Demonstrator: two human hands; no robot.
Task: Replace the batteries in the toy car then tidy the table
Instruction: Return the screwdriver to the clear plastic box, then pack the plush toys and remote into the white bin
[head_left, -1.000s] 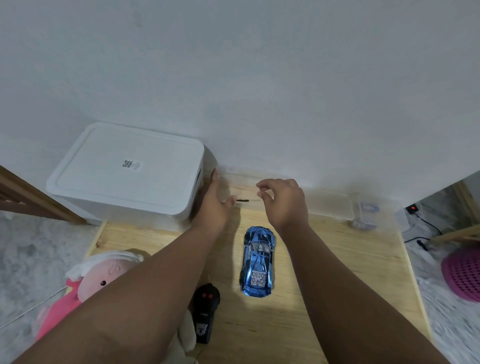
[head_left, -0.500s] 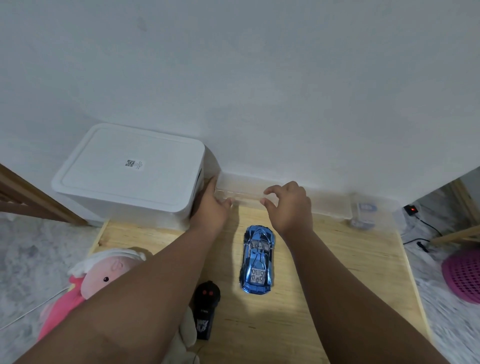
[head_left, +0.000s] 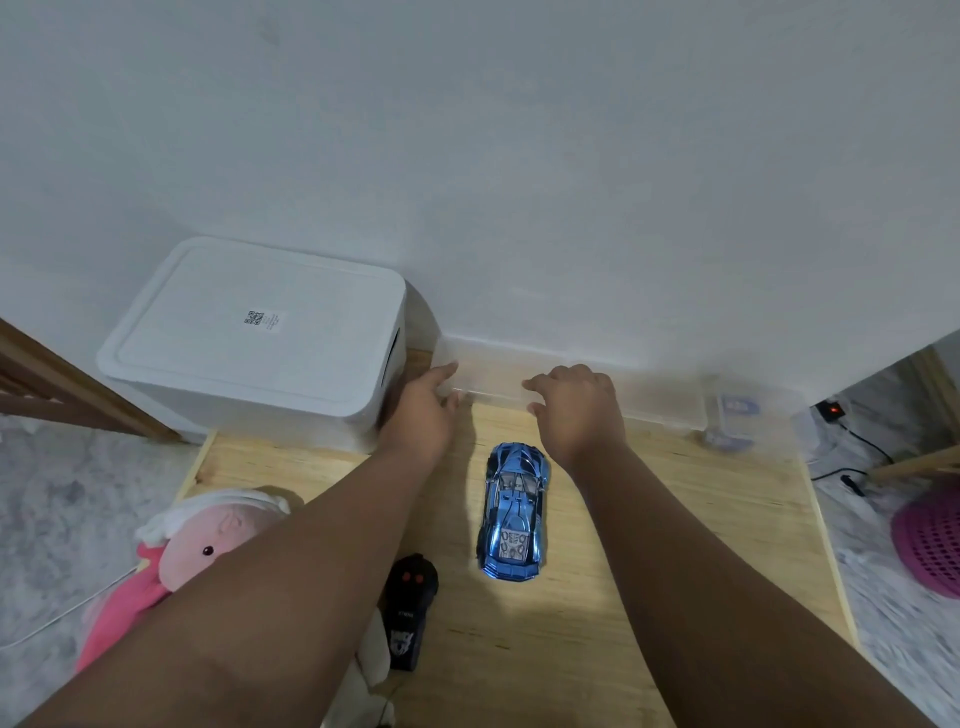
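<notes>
The car (head_left: 514, 512) stands on its wheels near the middle of the table (head_left: 675, 519), lengthwise toward the far edge, with no hand on it. Both hands reach past it to a clear box (head_left: 660, 384) that lies along the far edge against the wall.

The left hand (head_left: 421, 410) has its fingers straight and its thumb apart, with the tips at the box's left end; it holds nothing. The right hand (head_left: 576, 410) is palm down over the box's near rim with its fingers bent. Whether they grip the rim or merely rest on it cannot be told, as the clear plastic blurs the contact.

A black remote (head_left: 410, 608) lies near the front edge, left of the car and partly under the left forearm. A pink plush (head_left: 197, 545) sits at the left edge. A white bin (head_left: 260, 332) fills the far left corner, just beside the box.
</notes>
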